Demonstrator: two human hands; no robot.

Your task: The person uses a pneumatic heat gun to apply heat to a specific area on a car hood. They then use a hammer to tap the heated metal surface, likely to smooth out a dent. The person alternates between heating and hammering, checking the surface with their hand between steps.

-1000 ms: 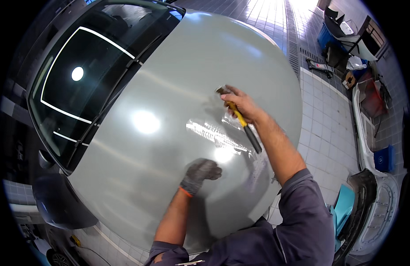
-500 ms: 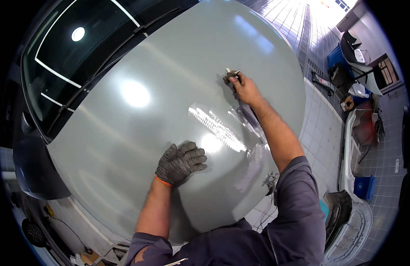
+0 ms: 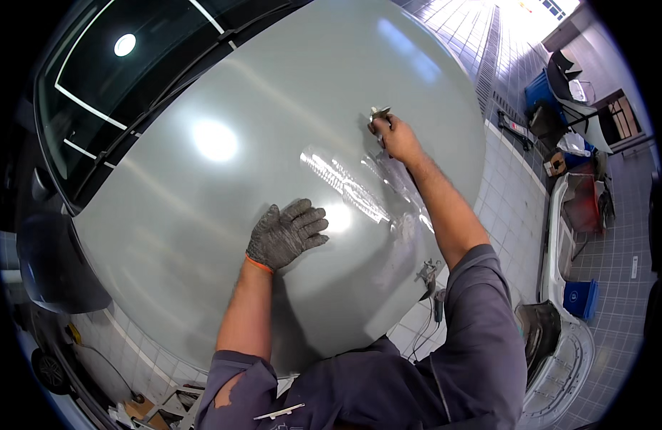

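Observation:
A grey car hood fills the middle of the view, with shiny scraped bare-metal streaks on its right half. My left hand, in a dark grey knit glove with an orange cuff, lies flat on the hood left of the streaks, fingers spread. My right hand is ungloved and closed around a small metal hand tool, above the far end of the streaks. The fingers hide much of the tool, and its exact kind is not clear. Whether it touches the hood I cannot tell.
The windshield and side mirror are at left. By the hood's near right edge are a metal fixture and a corded tool. A removed bumper, blue bin and floor jack stand at right.
The whole view has shifted, putting the hood and my left hand higher in the picture. In my right hand the tool has turned slightly and sits a little farther right.

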